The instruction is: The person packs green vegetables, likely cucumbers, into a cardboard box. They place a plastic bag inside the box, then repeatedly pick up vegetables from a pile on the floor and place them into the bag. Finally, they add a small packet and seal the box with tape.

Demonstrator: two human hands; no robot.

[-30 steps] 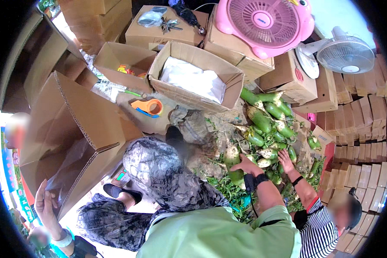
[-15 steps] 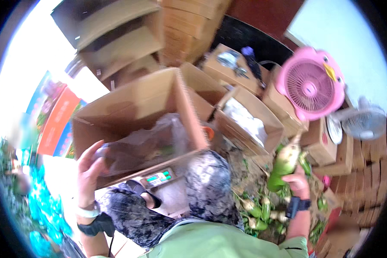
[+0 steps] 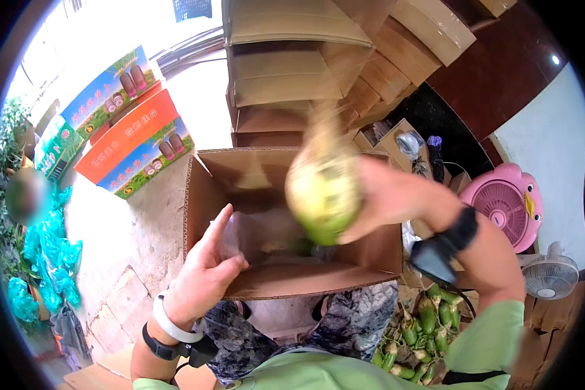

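Where the radish (image 3: 322,192) is held: above the mouth of the open cardboard box (image 3: 312,281), right of its middle, apart from its walls as far as can be judged.
Right hand (image 3: 387,195): closed round the radish from the right side; fingertips are mostly hidden and blurred.
Radish axis: roughly lengthwise to the view, rooty tapered end pointed away from the person, green end toward the near wall and the box's inside.
Left hand (image 3: 205,270): placed at the box's near left, thumb parted widely from fingers; the plastic liner (image 3: 263,234) is seen just beside, and whether it is touched cannot be told.
Nearer hand: the right, by contact; the radish is located to the left hand's right, with a gap between.
Radish pile (image 3: 429,325): noted beside the right knee, below the right arm.
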